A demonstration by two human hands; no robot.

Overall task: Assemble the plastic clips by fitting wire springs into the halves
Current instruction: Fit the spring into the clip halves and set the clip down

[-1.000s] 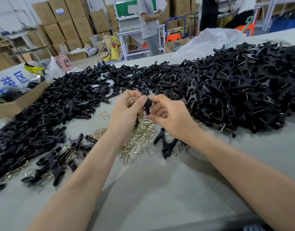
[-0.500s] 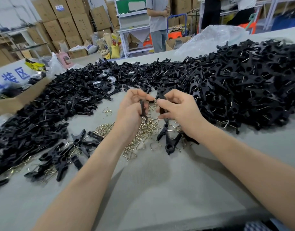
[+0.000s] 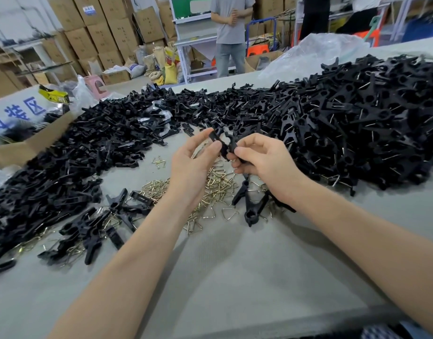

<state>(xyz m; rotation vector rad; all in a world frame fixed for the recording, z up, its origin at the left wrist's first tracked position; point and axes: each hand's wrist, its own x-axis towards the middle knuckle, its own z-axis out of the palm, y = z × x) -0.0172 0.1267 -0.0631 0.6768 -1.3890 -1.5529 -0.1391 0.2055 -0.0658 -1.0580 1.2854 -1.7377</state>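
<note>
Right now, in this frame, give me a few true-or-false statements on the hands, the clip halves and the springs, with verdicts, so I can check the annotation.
1. The left hand pinches one clip half, the right hand the other half. True.
2. The wire springs sit in a tray. False: they lie loose on the table, under the hands.
3. A black clip lies on the table near the right wrist. True.
4. The heap right of the hands is white parts. False: the parts are black.
5. Nobody else is in view. False: a person in a grey shirt stands beyond the table.
</note>
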